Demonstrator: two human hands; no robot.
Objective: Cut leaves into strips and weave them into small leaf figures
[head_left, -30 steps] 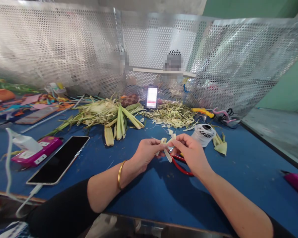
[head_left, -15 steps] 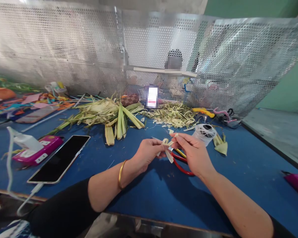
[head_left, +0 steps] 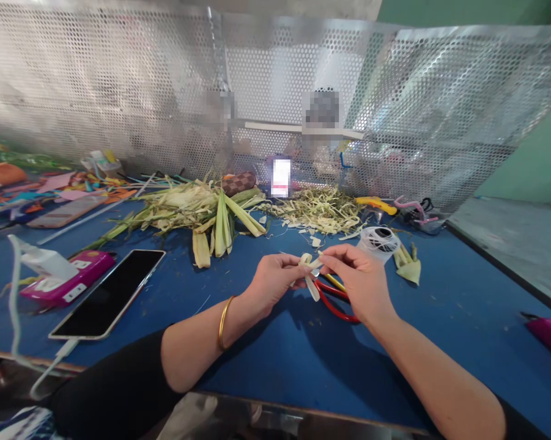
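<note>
Between thumb and fingers, my left hand (head_left: pixel 279 278) pinches a pale corn husk strip (head_left: pixel 312 287) that is looped, with one end hanging down. My right hand (head_left: pixel 355 275) grips another end of the same strip between thumb and forefinger. Both hands hover close together over the blue table. Just below them lie red-handled scissors (head_left: pixel 339 313), partly covered by my right hand. A clear plastic cup-like holder with white thread (head_left: pixel 380 240) stands beyond my right hand. A folded husk piece (head_left: pixel 407 266) lies to its right.
Piled husks (head_left: pixel 178 208) and a heap of shredded husk (head_left: pixel 321 211) lie at the back, before a perforated metal screen (head_left: pixel 275 67). A phone (head_left: pixel 112 293) on a white cable and a magenta power strip (head_left: pixel 68 281) are at left. Another person sits behind the screen.
My right hand has moved slightly left, closer to my left hand, drawing the strip's end inward. My left hand keeps its pinch. The view has shifted a little.
</note>
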